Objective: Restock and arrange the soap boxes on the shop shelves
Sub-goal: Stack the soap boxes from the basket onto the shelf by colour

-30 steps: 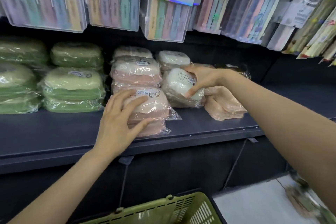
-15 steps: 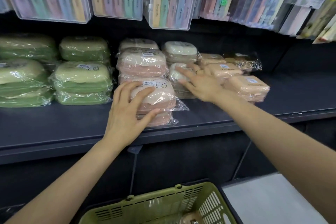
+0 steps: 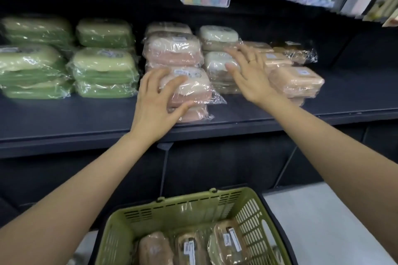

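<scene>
While restocking: shop shelf (image 3: 64, 118), front edge.
Left hand (image 3: 155, 103): fingers spread, pressing pink soap box (image 3: 189, 84).
Right hand (image 3: 249, 75): flat, fingers apart, over white soap box (image 3: 215, 62), nearer it.

Wrapped soap boxes (image 3: 185, 84) stacked on shelf (image 3: 64, 118), green, pink, tan

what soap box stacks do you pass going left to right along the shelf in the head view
far-left green stack → second green stack → pink stack with the left hand on its front box → white-lidded stack under the right hand → peach stack
</scene>
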